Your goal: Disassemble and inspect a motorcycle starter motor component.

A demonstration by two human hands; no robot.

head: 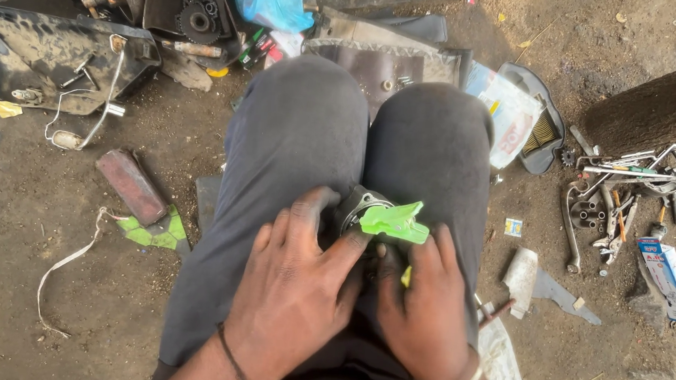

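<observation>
While both hands rest on the lap, the left hand (295, 290) curls around a round dark metal part (358, 209) and the right hand (425, 303) pinches bright green plastic wrapping (394, 220) (wrenches (632, 187) at three o'clock).

tools (631, 195) right of knees (366, 128)

1. A round dark metal part (359, 207), ring-shaped with a paler rim, rests on the lap. It lies just beyond the fingertips of the left hand (300, 279), whose fingers curl over its near edge. Most of it is hidden under both hands.
2. A bright green plastic piece (395, 220), flat and ragged-edged, sits on top of the metal part. It lies between the left fingertips and the right hand (425, 299) fingers, touching both, tilted slightly up to the right.
</observation>
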